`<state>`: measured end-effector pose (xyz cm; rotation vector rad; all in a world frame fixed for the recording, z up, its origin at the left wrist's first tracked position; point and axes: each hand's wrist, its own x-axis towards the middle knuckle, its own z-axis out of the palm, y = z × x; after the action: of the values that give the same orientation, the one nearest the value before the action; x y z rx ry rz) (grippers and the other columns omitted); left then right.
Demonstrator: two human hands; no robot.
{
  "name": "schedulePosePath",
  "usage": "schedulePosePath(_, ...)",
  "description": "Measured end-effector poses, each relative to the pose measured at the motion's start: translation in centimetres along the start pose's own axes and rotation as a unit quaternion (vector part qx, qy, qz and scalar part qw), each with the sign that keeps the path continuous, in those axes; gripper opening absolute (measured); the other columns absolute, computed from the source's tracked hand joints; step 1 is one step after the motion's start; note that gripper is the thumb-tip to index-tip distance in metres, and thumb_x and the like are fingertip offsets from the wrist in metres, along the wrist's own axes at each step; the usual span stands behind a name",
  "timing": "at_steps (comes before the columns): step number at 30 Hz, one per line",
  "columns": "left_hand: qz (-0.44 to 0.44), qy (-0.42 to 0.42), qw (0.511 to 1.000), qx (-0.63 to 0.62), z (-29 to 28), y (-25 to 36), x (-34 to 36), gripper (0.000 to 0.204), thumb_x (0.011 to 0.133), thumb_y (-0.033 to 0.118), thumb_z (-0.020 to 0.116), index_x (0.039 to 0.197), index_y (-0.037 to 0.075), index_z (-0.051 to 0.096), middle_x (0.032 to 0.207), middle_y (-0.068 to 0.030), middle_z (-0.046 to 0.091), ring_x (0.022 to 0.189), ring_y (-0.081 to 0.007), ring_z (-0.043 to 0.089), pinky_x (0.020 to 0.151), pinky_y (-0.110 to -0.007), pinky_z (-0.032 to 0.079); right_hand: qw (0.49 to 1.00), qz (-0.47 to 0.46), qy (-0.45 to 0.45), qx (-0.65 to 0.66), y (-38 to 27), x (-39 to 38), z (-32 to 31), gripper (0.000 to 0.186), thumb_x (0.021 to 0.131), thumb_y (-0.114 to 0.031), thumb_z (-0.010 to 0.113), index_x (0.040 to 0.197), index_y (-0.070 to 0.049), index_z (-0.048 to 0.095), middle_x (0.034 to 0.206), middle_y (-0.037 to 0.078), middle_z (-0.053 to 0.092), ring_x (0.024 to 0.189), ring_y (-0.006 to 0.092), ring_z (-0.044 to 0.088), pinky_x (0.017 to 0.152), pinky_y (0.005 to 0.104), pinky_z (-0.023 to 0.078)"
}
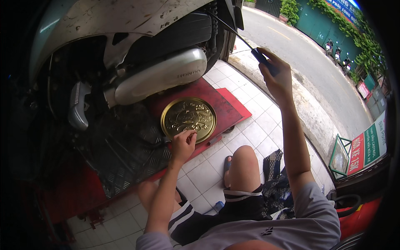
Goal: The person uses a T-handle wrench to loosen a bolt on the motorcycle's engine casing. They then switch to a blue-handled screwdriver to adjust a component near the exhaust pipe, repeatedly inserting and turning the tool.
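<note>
Beside lettered scooter casing (154,81), a pinched left hand (183,146) overhangs a tray (211,122); the right hand (276,75) grips a screwdriver (258,56).

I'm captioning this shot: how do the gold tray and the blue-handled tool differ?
The gold tray is broad and round; the blue-handled tool is long and thin. The tray has shiny raised patterns; the tool has a blue handle and dark shaft. The tray lies on the red platform, while the right hand holds the tool up. Each has a hand by it: the left hand is over the tray's near edge.
</note>
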<state>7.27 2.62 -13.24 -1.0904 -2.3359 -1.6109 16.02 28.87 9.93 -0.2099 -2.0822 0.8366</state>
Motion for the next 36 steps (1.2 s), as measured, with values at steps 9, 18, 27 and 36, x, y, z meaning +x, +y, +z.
schedulePosePath(9,0.012,0.01,1.0,-0.005,0.3,-0.2,0.0,0.009,0.086,0.005,0.064,0.091,-0.001,0.068,0.078,-0.0098,0.067,0.058,-0.017,0.061,0.054,-0.029,0.047,1.0,-0.007,0.006,-0.007,0.1,0.2,0.8,0.039,0.084,-0.006,0.062,0.122,-0.012,0.066,0.065,0.0,0.059,0.057,0.0045,0.048,0.055,0.0235,0.04)
schedulePosePath(18,-0.005,-0.001,1.0,0.0,-0.1,0.0,0.0,0.011,0.085,0.006,0.065,0.091,-0.002,0.068,0.081,-0.013,0.068,0.062,-0.0231,0.065,0.057,-0.033,0.05,1.0,-0.005,0.008,-0.012,-0.4,-0.1,1.0,0.038,0.084,-0.006,0.061,0.122,-0.01,0.066,0.064,0.001,0.06,0.055,0.0055,0.049,0.055,0.0241,0.041)
schedulePosePath(27,-0.003,-0.011,1.0,-0.001,0.0,0.2,-0.1,0.011,0.086,0.006,0.064,0.092,-0.002,0.068,0.081,-0.0133,0.068,0.062,-0.0236,0.066,0.057,-0.033,0.051,0.998,0.049,-0.031,0.028,-2.0,1.4,-0.5,0.036,0.084,-0.011,0.062,0.12,-0.006,0.067,0.067,0.006,0.065,0.056,0.0085,0.052,0.057,0.0259,0.043)
schedulePosePath(36,0.08,-0.01,0.99,-0.117,0.7,9.6,5.8,0.013,0.09,0.007,0.063,0.097,-0.001,0.07,0.079,-0.0066,0.068,0.061,-0.0081,0.059,0.054,-0.024,0.046,0.825,-0.327,-0.095,-0.451,-6.9,5.1,-3.8,0.039,0.083,-0.006,0.063,0.122,-0.007,0.064,0.072,0.011,0.065,0.061,0.0242,0.065,0.055,0.0371,0.05)
